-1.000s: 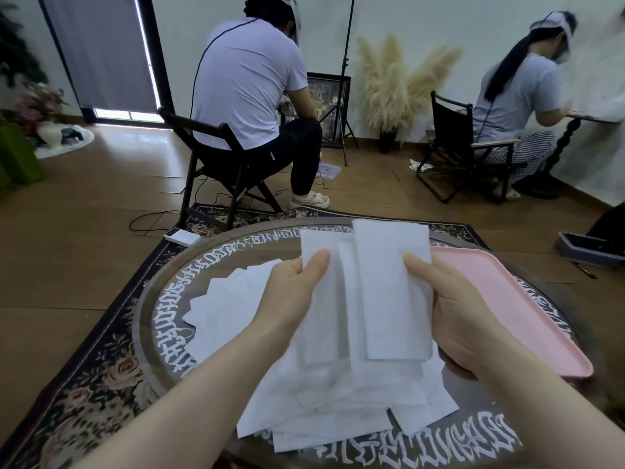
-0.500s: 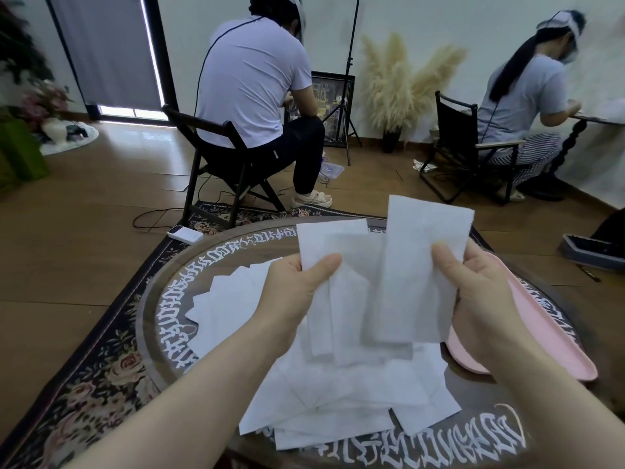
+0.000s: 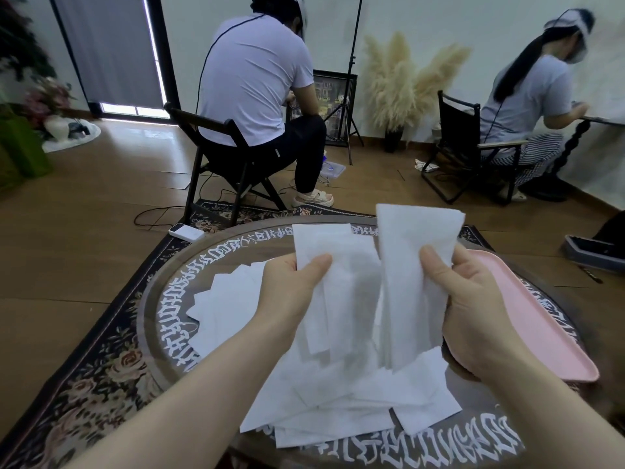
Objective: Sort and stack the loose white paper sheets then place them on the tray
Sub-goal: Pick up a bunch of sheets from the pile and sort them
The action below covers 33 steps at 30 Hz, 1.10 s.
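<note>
Both hands hold white paper sheets upright above the round table [image 3: 162, 319]. My left hand [image 3: 291, 292] pinches a small bunch of sheets [image 3: 338, 265] with the thumb in front. My right hand [image 3: 473, 299] grips a separate sheet [image 3: 412, 238], raised slightly higher and a little to the right of the bunch. Under them a loose pile of several white sheets [image 3: 355, 401] lies spread on the tabletop, reaching out to the left. The pink tray [image 3: 548, 333] lies at the table's right edge, behind my right hand, with nothing visible on it.
The table stands on a dark flowered rug [image 3: 84, 384]. Two seated persons [image 3: 257, 89] [image 3: 531, 93] on black chairs face away beyond it. A white device [image 3: 186, 231] lies on the floor by the rug. A dark tray [image 3: 588, 250] sits on the floor at right.
My right hand lifted one sheet up and to the right, away from the bunch in my left hand. The two sets are now apart, side by side.
</note>
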Each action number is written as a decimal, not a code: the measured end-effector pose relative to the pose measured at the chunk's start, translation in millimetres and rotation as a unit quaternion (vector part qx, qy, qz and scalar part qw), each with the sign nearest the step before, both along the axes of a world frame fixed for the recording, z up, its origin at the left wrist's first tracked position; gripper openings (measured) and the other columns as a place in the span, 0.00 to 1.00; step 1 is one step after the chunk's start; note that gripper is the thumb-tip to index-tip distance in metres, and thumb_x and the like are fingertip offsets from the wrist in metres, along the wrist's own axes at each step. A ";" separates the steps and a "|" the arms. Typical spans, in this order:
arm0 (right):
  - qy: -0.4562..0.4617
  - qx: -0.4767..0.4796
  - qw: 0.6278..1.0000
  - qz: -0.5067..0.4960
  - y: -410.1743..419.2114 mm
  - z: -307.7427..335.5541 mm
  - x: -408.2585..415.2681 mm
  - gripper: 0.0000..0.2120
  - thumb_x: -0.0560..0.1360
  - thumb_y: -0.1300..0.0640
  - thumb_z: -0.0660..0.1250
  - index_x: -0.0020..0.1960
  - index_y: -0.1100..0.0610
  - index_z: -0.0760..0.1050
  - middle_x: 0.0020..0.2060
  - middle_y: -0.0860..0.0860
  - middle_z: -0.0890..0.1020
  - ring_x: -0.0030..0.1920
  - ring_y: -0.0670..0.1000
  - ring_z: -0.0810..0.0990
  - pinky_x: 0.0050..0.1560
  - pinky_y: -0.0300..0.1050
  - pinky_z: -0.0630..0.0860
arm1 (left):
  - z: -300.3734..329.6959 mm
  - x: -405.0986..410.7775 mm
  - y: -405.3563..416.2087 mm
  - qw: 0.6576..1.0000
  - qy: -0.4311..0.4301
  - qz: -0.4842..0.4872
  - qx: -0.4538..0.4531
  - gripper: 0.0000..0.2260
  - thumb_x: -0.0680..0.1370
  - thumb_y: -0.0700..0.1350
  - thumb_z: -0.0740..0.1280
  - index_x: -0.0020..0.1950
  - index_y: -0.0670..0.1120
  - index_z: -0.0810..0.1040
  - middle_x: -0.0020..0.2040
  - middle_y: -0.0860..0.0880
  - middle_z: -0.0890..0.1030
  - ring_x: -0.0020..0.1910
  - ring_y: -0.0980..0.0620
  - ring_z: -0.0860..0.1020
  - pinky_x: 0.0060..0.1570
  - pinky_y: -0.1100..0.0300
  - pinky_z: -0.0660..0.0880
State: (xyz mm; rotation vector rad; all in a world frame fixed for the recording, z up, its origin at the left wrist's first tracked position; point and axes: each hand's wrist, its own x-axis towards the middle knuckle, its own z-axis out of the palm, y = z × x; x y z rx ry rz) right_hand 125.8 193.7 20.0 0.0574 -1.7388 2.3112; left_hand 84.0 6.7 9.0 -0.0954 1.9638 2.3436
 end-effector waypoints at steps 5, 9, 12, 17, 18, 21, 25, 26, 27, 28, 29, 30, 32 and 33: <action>-0.067 0.065 0.996 0.003 -8.6 -17.7 -4.2 0.12 0.76 0.59 0.66 0.58 0.59 0.79 0.51 0.56 0.86 0.50 0.57 0.84 0.52 0.53 0.80 | 4.6 2.5 3.6 0.998 -0.016 -0.056 0.031 0.05 0.77 0.47 0.71 0.44 0.46 0.84 0.43 0.49 0.87 0.37 0.52 0.83 0.37 0.60 0.76; -0.062 0.080 0.995 0.008 -8.7 -20.2 -7.1 0.11 0.76 0.58 0.66 0.57 0.57 0.79 0.50 0.54 0.86 0.48 0.54 0.85 0.47 0.48 0.81 | 6.9 4.9 3.8 0.996 -0.018 -0.081 0.031 0.07 0.76 0.47 0.71 0.39 0.47 0.83 0.38 0.50 0.86 0.34 0.54 0.82 0.31 0.64 0.73; -0.042 0.082 0.996 0.011 -8.0 -20.4 -7.3 0.15 0.71 0.53 0.68 0.56 0.56 0.80 0.50 0.53 0.86 0.47 0.52 0.85 0.43 0.43 0.82 | 8.2 5.3 2.9 0.996 -0.018 -0.088 0.025 0.07 0.76 0.46 0.71 0.38 0.47 0.82 0.34 0.51 0.84 0.29 0.56 0.79 0.26 0.69 0.70; -0.041 0.082 0.996 -0.001 -9.3 -22.8 -8.0 0.09 0.75 0.56 0.67 0.54 0.55 0.80 0.49 0.52 0.87 0.47 0.51 0.86 0.42 0.42 0.82 | 8.0 4.7 3.5 0.995 -0.022 -0.097 0.024 0.05 0.76 0.45 0.70 0.43 0.44 0.80 0.34 0.50 0.82 0.28 0.55 0.78 0.26 0.68 0.70; -0.040 0.085 0.996 -0.003 -9.5 -23.3 -7.9 0.08 0.76 0.57 0.67 0.54 0.55 0.80 0.49 0.52 0.87 0.47 0.51 0.86 0.42 0.42 0.82 | 7.7 4.3 3.4 0.995 -0.022 -0.100 0.023 0.05 0.76 0.45 0.69 0.44 0.44 0.81 0.36 0.49 0.82 0.30 0.54 0.78 0.27 0.66 0.70; -0.037 0.096 0.995 -0.006 -10.2 -22.7 -7.3 0.07 0.78 0.59 0.65 0.55 0.55 0.80 0.49 0.52 0.87 0.47 0.51 0.86 0.43 0.42 0.82 | 7.3 4.3 2.6 0.993 -0.021 -0.112 0.021 0.05 0.77 0.45 0.68 0.45 0.44 0.81 0.39 0.46 0.82 0.33 0.51 0.78 0.30 0.64 0.71; -0.039 0.094 0.995 -0.010 -10.8 -22.6 -6.8 0.07 0.79 0.60 0.65 0.55 0.55 0.79 0.49 0.52 0.87 0.47 0.51 0.86 0.43 0.42 0.82 | 8.1 5.5 2.0 0.992 -0.016 -0.121 0.028 0.08 0.77 0.46 0.68 0.44 0.44 0.82 0.37 0.47 0.81 0.31 0.52 0.77 0.26 0.67 0.70; -0.040 0.092 0.995 -0.011 -10.8 -22.9 -6.8 0.08 0.79 0.61 0.65 0.55 0.56 0.79 0.49 0.52 0.87 0.47 0.51 0.86 0.43 0.42 0.82 | 8.8 5.8 2.5 0.992 -0.015 -0.121 0.030 0.09 0.78 0.48 0.67 0.44 0.43 0.82 0.37 0.48 0.81 0.31 0.53 0.78 0.27 0.67 0.70; -0.040 0.091 0.995 -0.011 -10.8 -22.6 -6.7 0.08 0.79 0.61 0.65 0.56 0.56 0.79 0.49 0.52 0.87 0.48 0.52 0.86 0.43 0.42 0.82 | 9.4 6.5 2.7 0.992 -0.014 -0.123 0.030 0.11 0.78 0.50 0.67 0.45 0.43 0.83 0.37 0.49 0.82 0.31 0.53 0.78 0.27 0.66 0.70; -0.041 0.091 0.995 -0.011 -10.7 -22.6 -6.6 0.08 0.79 0.61 0.65 0.56 0.56 0.79 0.49 0.52 0.87 0.48 0.52 0.86 0.44 0.43 0.82 | 9.7 7.0 3.2 0.992 -0.011 -0.125 0.031 0.12 0.78 0.51 0.68 0.45 0.43 0.83 0.36 0.49 0.83 0.31 0.54 0.79 0.27 0.67 0.71; -0.043 0.092 0.995 -0.010 -10.6 -22.6 -6.6 0.08 0.79 0.61 0.65 0.56 0.56 0.79 0.49 0.52 0.87 0.49 0.52 0.86 0.45 0.44 0.82 | 9.6 7.9 3.4 0.992 -0.007 -0.126 0.031 0.11 0.77 0.51 0.69 0.44 0.44 0.83 0.36 0.50 0.84 0.30 0.55 0.79 0.27 0.68 0.71; -0.044 0.093 0.995 -0.011 -10.6 -22.6 -6.5 0.08 0.79 0.61 0.65 0.56 0.56 0.79 0.49 0.52 0.87 0.49 0.52 0.86 0.45 0.44 0.82 | 8.8 8.4 3.8 0.992 -0.002 -0.126 0.027 0.09 0.77 0.49 0.70 0.43 0.45 0.83 0.36 0.50 0.84 0.30 0.55 0.80 0.26 0.68 0.71; -0.043 0.099 0.994 -0.025 -11.0 -21.6 -5.7 0.07 0.78 0.60 0.67 0.55 0.56 0.79 0.48 0.51 0.87 0.48 0.51 0.85 0.44 0.42 0.81 | 6.5 8.5 4.1 0.993 0.004 -0.120 0.017 0.04 0.76 0.45 0.71 0.46 0.45 0.84 0.42 0.47 0.86 0.35 0.53 0.82 0.29 0.66 0.74; -0.039 0.109 0.992 -0.044 -11.2 -20.8 -5.8 0.08 0.76 0.59 0.69 0.55 0.55 0.78 0.48 0.50 0.86 0.47 0.50 0.85 0.42 0.40 0.81 | 5.8 8.3 4.0 0.993 0.005 -0.117 0.017 0.04 0.76 0.44 0.71 0.47 0.45 0.84 0.44 0.46 0.86 0.37 0.52 0.83 0.31 0.65 0.75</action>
